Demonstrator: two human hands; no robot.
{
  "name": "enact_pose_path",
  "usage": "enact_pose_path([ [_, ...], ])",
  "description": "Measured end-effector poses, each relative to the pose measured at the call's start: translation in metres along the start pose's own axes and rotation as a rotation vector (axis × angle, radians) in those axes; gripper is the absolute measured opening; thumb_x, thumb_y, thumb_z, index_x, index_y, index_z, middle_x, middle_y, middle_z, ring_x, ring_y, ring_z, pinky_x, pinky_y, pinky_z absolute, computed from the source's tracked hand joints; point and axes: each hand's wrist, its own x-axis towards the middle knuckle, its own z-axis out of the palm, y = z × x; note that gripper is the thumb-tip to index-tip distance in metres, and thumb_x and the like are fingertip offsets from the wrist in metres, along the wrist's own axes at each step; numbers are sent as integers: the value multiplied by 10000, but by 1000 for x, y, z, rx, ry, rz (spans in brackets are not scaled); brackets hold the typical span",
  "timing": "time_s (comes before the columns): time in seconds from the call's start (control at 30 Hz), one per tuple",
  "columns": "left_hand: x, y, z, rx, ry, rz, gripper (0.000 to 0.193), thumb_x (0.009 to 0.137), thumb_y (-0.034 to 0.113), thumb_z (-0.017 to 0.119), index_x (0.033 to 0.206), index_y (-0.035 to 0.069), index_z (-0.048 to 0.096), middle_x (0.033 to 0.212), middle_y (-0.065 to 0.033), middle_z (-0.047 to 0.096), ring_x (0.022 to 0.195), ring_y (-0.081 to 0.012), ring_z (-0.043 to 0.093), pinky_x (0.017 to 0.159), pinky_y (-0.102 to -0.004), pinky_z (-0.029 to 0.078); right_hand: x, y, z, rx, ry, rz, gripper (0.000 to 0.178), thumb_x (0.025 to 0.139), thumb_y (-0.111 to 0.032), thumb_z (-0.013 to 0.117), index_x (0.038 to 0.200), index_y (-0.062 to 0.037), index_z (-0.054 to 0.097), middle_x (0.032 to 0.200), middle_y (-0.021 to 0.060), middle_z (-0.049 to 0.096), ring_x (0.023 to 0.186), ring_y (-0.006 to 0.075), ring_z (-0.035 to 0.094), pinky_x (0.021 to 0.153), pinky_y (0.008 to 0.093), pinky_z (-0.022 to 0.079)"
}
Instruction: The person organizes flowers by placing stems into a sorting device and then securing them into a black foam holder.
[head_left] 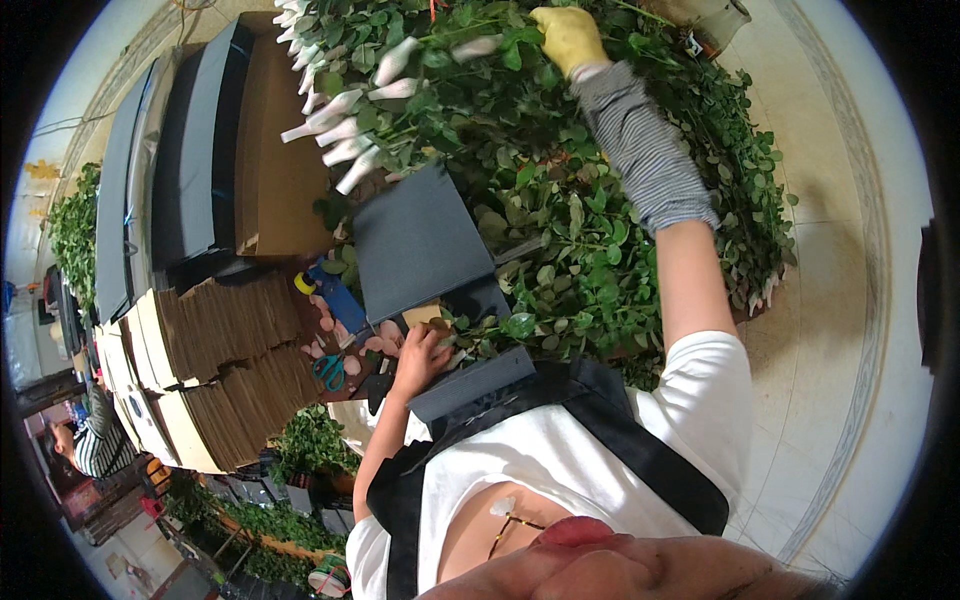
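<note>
My right hand [568, 40], in a yellow glove with a grey striped sleeve over the forearm, reaches to the far side of a large heap of leafy rose stems [600, 215]. Its fingers close among the stems there, partly hidden by leaves. Pale sleeved rose buds [345, 130] point left from the heap, and one bud is blurred. Close to my body, my bare left hand [422, 355] has curled fingers beside a small tan cardboard piece [422, 314]; what they hold is hidden. Just beyond lies a dark grey board [425, 240].
Left of the board are a blue-and-yellow tool [335, 298], teal-handled scissors [328, 372] and scattered pink petals [378, 345]. Stacks of flat cardboard [240, 330] and tall dark boxes [190, 150] stand at the left. Another person [100, 435] is at the far left.
</note>
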Motion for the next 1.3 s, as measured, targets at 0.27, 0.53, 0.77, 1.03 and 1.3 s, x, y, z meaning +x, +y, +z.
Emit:
enact_pose_path([
  [0.27,-2,-3,0,-49,35,25,363,784,115,760,1135,80,674,1035,-161,559,1016,-376,567,877,-445,486,-77,-63,-5,440,392,-446,223,939,-113,659,1150,-82,723,1137,105,735,1061,234,693,988,389,536],
  [0.53,-7,-22,16,-155,128,83,336,762,83,788,1072,68,660,1114,-124,644,1072,-365,587,937,-425,481,-250,-65,-101,685,-649,-294,287,971,-160,638,1253,-127,681,1220,104,702,1059,239,687,924,394,562],
  [0.77,-10,3,-6,49,0,81,239,801,174,753,1015,70,729,1047,-102,657,1029,-313,608,924,-464,482,-421,-87,14,629,-721,111,215,914,-118,678,1120,-77,721,1074,119,735,968,297,694,861,359,553],
  [1.03,7,15,-18,356,-38,174,249,758,254,775,948,111,699,1137,-157,584,1094,-348,559,993,-486,448,-468,-70,86,392,-586,47,250,900,-131,653,1134,-78,725,1172,157,696,1061,317,658,904,392,537],
  [1.3,-6,4,-7,66,123,81,561,767,142,803,1266,33,571,1171,-163,604,1087,-389,559,920,-463,495,-300,-26,-22,983,-694,101,529,999,-318,595,1458,-83,478,1495,162,491,1353,293,505,1128,442,431],
])
